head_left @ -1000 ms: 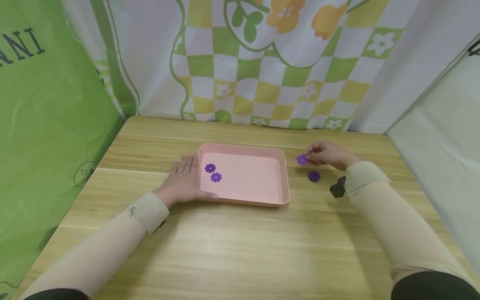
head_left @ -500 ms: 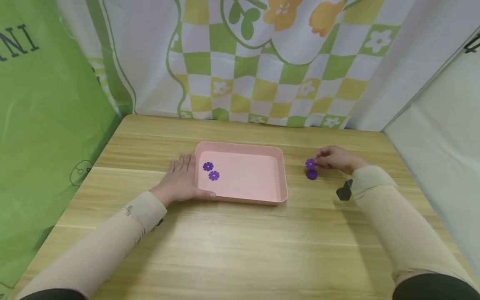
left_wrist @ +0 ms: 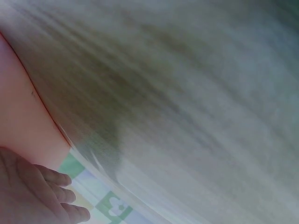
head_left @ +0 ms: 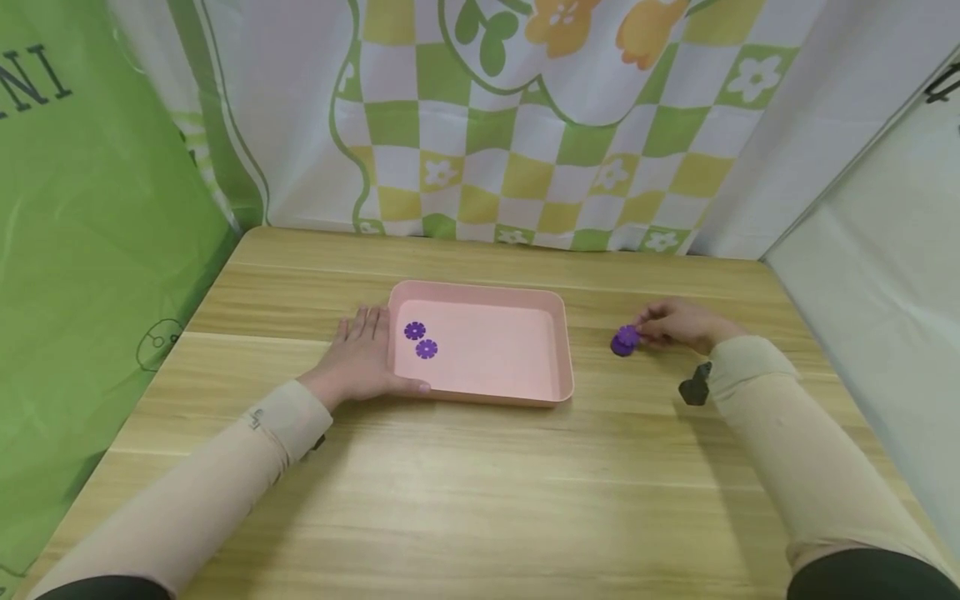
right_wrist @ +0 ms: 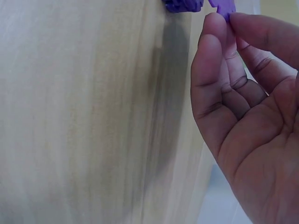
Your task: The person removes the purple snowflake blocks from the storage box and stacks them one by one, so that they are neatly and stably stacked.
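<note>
My right hand (head_left: 678,325) pinches a purple snowflake disc (head_left: 628,335) between thumb and fingertips. Beneath and slightly left of it, a small dark purple pile of discs (head_left: 619,348) sits on the table, partly covered in the head view. The right wrist view shows the pinched disc (right_wrist: 225,6) right beside the pile (right_wrist: 183,4), both cut off by the frame edge. At the left end of a pink tray (head_left: 495,342), my left hand (head_left: 360,362) rests with straight fingers along its wall and the thumb at the front rim. Two purple discs (head_left: 426,349) lie flat inside the tray.
The wooden table (head_left: 480,492) reaches back to a checkered curtain (head_left: 525,150). Green fabric (head_left: 90,250) hangs on the left and a white sheet (head_left: 877,250) on the right. A black wrist camera (head_left: 695,385) hangs under the right cuff.
My right hand has moved right and toward me with the disc, from behind the pile to overlapping it in the head view. The left hand keeps its place on the tray.
</note>
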`<state>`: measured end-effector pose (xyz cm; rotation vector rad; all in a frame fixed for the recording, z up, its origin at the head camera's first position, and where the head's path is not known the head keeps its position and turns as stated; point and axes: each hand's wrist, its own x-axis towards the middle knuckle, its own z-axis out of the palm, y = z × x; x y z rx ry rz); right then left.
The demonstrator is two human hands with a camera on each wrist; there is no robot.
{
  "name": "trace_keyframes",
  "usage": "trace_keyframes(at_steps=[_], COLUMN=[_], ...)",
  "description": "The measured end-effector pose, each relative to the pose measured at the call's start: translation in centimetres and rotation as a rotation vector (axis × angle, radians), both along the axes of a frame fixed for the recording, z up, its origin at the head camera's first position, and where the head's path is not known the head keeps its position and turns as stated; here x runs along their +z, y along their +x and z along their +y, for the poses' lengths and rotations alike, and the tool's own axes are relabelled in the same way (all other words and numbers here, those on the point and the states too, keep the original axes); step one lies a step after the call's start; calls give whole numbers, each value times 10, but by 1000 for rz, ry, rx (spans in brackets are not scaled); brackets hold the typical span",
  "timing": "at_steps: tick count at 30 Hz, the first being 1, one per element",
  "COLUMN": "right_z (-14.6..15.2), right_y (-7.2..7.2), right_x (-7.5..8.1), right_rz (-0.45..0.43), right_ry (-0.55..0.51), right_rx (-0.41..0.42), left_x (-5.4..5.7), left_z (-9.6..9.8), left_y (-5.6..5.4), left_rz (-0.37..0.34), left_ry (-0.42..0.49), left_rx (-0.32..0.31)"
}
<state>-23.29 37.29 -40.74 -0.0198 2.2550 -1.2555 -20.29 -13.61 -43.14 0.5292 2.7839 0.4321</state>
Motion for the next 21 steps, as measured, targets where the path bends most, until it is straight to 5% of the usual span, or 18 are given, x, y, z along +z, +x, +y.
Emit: trace_keyframes(at_steps=[21], right_z=[-1], right_y=[3], right_x=[-8], right_rz=[-46], right_ry=[-18], right_rx=[-8], left_x=[-1], left_z=[-1], left_y=[-1], left_rz=[0], left_ry=[9], left_rx=[-1])
